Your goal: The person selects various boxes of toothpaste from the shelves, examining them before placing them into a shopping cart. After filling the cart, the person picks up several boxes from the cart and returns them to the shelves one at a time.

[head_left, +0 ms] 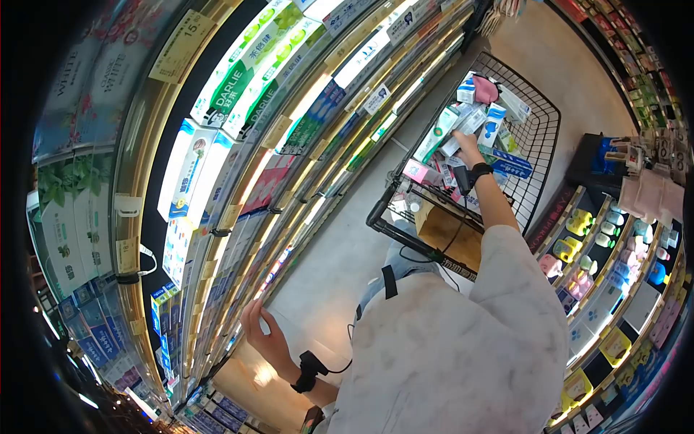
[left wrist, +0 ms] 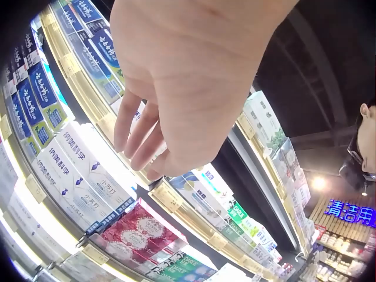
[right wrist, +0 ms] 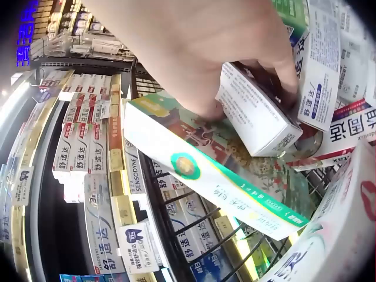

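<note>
**Store aisle, shelves (head_left: 132,181) both sides: white box (right wrist: 255,114) held in cart (head_left: 543,139)**

Box is pinched between thumb and fingers of the right hand (right wrist: 194,53), among other packages (head_left: 494,121), just beside a green-and-white carton (right wrist: 214,188). Left hand (head_left: 271,347) is held loosely bent near shelved cartons (left wrist: 76,170); whether they are touched can't be told.

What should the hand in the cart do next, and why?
Maybe the right hand could gently let go of the small white box: it's pinching that box down inside the black wire cart, close beside a green-and-white box, so the box might rest there.
</note>
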Motion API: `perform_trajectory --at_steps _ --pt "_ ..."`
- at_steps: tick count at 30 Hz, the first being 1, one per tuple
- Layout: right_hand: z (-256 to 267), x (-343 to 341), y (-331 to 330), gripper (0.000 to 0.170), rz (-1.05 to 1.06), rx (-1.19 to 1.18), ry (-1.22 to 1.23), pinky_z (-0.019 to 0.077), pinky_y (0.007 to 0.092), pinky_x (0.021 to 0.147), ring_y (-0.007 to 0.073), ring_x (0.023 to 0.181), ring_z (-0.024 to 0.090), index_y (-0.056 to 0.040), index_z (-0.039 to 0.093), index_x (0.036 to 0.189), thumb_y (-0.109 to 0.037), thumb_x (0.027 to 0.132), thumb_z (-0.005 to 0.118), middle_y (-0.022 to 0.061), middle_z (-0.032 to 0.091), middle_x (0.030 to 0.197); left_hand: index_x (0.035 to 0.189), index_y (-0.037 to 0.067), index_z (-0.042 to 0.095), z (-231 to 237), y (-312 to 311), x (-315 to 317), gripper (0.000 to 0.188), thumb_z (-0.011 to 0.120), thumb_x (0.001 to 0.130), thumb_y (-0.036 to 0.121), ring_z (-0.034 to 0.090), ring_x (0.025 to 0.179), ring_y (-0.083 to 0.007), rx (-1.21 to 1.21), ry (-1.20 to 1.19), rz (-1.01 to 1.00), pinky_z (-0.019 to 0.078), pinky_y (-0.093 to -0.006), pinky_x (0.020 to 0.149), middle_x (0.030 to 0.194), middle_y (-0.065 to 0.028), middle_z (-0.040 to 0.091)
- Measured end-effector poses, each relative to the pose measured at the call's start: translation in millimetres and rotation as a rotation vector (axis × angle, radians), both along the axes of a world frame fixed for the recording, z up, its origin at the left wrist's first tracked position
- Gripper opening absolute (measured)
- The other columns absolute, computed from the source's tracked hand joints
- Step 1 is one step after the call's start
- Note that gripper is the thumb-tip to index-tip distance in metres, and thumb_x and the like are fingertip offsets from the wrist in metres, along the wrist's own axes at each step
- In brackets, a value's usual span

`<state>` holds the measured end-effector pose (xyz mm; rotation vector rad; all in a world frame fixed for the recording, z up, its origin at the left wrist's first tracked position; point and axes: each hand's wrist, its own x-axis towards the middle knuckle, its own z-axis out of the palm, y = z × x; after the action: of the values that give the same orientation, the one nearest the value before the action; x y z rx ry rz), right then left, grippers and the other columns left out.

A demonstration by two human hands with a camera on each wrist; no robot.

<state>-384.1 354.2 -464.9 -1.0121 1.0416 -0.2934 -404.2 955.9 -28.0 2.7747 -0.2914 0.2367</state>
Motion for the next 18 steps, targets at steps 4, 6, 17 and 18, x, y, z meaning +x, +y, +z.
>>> perform_trajectory --at_steps 4,6,17,18 --pt "71 -18 5 0.049 -0.023 0.236 -0.032 0.0592 0.0469 0.088 0.0278 0.104 0.070 -0.0040 0.059 0.134 -0.024 0.091 0.073 0.0098 0.069 0.119 0.114 0.000 0.071 -3 2 -8 0.019 0.062 0.098 -0.005 0.067 0.109 -0.0326 0.004 0.010 0.003 0.0523 -0.0433 0.098 0.115 -0.0150 0.070" --pt "100 -27 5 0.045 -0.046 0.315 -0.119 0.0574 0.0459 0.092 0.0259 0.102 0.070 -0.0080 0.057 0.134 -0.027 0.095 0.069 0.0086 0.068 0.118 0.114 0.000 0.071 -6 2 -15 0.019 0.062 0.098 -0.005 0.067 0.110 -0.0327 0.002 0.009 -0.007 0.0525 -0.0434 0.098 0.116 -0.0147 0.070" --pt "319 -43 129 0.048 0.301 0.156 -0.525 0.0589 0.0361 0.084 0.0223 0.098 0.072 -0.0024 0.057 0.132 -0.040 0.101 0.061 0.0124 0.073 0.107 0.115 0.001 0.073 -17 60 -119 0.021 0.063 0.098 -0.004 0.068 0.109 -0.0329 -0.175 -0.008 0.133 0.0539 -0.0422 0.096 0.115 -0.0143 0.070" --pt "321 -42 145 0.049 0.348 0.192 -0.541 0.0588 0.0356 0.081 0.0208 0.097 0.072 -0.0017 0.057 0.130 -0.041 0.101 0.062 0.0103 0.073 0.103 0.115 0.001 0.073 -16 70 -137 0.021 0.062 0.098 -0.004 0.068 0.109 -0.0328 -0.190 -0.022 0.173 0.0540 -0.0422 0.096 0.115 -0.0144 0.070"
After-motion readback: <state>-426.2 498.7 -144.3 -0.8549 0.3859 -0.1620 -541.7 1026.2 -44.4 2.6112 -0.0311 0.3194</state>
